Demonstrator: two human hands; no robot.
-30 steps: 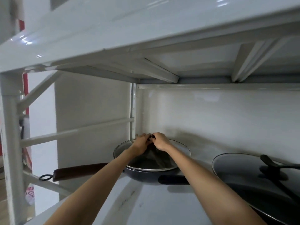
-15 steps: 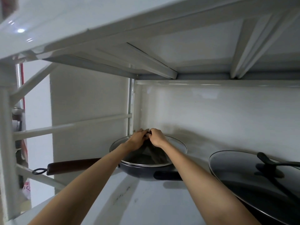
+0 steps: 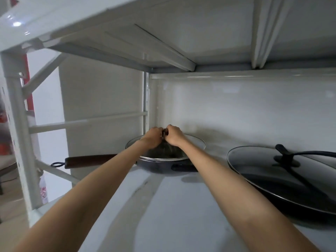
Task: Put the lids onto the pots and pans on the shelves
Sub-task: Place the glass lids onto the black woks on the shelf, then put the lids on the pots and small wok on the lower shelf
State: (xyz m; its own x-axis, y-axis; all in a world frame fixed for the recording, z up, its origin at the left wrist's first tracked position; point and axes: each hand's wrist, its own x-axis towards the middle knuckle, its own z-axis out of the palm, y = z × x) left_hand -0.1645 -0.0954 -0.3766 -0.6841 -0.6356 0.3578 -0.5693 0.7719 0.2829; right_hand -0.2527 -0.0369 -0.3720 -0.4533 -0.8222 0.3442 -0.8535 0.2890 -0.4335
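A dark pan [image 3: 163, 167] with a brown wooden handle [image 3: 91, 160] stands at the back left of the white shelf [image 3: 178, 211]. A glass lid [image 3: 194, 145] with a metal rim lies on it. My left hand [image 3: 153, 136] and my right hand [image 3: 173, 134] meet over the lid's middle, both closed on its small dark knob [image 3: 164, 132], which is mostly hidden between the fingers. At the right stands a larger black pan [image 3: 298, 206] with a glass lid [image 3: 258, 164] and a black lid handle [image 3: 285, 155] on it.
The shelf above [image 3: 163, 33] hangs low over the pans. White frame posts [image 3: 16, 124] and cross bars [image 3: 87, 121] close the left side, and the wooden handle pokes out through them. A white back panel [image 3: 236, 110] stands right behind the pans.
My hands stay on the lid's knob on the left pan. The camera has dropped and shifted slightly, so the shelf above fills more of the view.
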